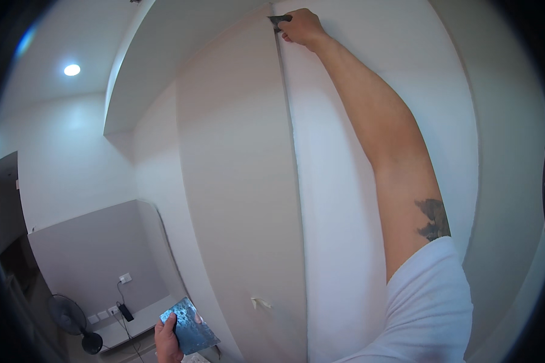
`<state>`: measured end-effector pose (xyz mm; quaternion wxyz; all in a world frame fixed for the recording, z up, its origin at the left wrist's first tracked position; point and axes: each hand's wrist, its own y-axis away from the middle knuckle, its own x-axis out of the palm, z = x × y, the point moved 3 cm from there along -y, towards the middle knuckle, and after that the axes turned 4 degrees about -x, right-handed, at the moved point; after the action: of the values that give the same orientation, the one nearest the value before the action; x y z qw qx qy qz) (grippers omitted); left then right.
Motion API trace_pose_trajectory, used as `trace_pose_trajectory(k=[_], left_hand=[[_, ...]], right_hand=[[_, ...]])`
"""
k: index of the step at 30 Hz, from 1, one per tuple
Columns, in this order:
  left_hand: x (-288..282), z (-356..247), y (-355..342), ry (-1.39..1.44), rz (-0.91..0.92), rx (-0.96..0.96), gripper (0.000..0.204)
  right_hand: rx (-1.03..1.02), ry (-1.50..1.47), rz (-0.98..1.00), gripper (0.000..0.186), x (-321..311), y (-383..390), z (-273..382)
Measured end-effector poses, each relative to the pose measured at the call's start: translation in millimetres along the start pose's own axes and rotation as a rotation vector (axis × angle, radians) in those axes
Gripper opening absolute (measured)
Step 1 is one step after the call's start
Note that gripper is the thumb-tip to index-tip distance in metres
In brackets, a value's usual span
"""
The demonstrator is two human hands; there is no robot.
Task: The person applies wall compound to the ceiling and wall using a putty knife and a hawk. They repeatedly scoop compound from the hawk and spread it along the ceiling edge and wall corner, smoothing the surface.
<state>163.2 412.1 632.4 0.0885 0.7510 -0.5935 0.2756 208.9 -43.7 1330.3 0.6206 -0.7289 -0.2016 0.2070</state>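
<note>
High at the top of the wall, my right hand (304, 28) is closed around a small dark putty knife (277, 23). The knife's blade touches or nearly touches the upper end of a dark vertical seam (295, 142). That seam runs between a beige wall panel (236, 163) and a white wall section (339, 242). Low on the left, the fingers of my left hand (167, 343) grip a wide, shiny metal putty blade (191, 330). Its broad face is tilted up and looks smeared in places. Whether it has a handle is hidden.
A torn spot (260, 302) marks the lower beige panel. At lower left stand a black fan (68, 314) and a white ledge (130, 327) with cables and a black adapter (125, 312). Overhead are a ceiling drop (157, 66) and a round light (72, 70).
</note>
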Motion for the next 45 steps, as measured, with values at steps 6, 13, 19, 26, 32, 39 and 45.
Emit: trace_pose_trajectory(k=[6, 13, 19, 26, 32, 39, 45], left_hand=[[6.0, 11.5, -7.5, 0.002, 0.004, 0.011, 0.022], [19.4, -4.5, 16.7, -0.168, -0.179, -0.102, 0.062], [15.8, -16.0, 26.9, -0.112, -0.146, -0.074, 0.066], [12.2, -15.6, 15.5, -0.153, -0.138, -0.082, 0.063], [40.3, -21.8, 21.9, -0.207, -0.209, -0.189, 0.061], [32.3, 0.5, -0.9, -0.121, -0.084, -0.102, 0.052], [24.3, 18.5, -20.0, -0.098, 0.044, -0.156, 0.039]], right_hand=[[-0.002, -0.054, -0.138, 0.031, -0.6, 5.8, -10.1], [-0.066, 0.206, -0.119, 0.032, 13.4, 1.0, 1.4], [-0.143, 0.239, -0.145, 0.034, 26.9, 43.0, 34.4], [-0.171, 0.042, -0.459, 0.033, -11.1, 18.1, 14.8], [-0.193, -0.006, -0.292, 0.029, 2.5, -24.2, -0.6], [-0.2, 0.157, -0.087, 0.031, 6.5, -25.6, -6.3], [-0.186, 0.103, 0.062, 0.035, -6.6, 20.5, 13.1]])
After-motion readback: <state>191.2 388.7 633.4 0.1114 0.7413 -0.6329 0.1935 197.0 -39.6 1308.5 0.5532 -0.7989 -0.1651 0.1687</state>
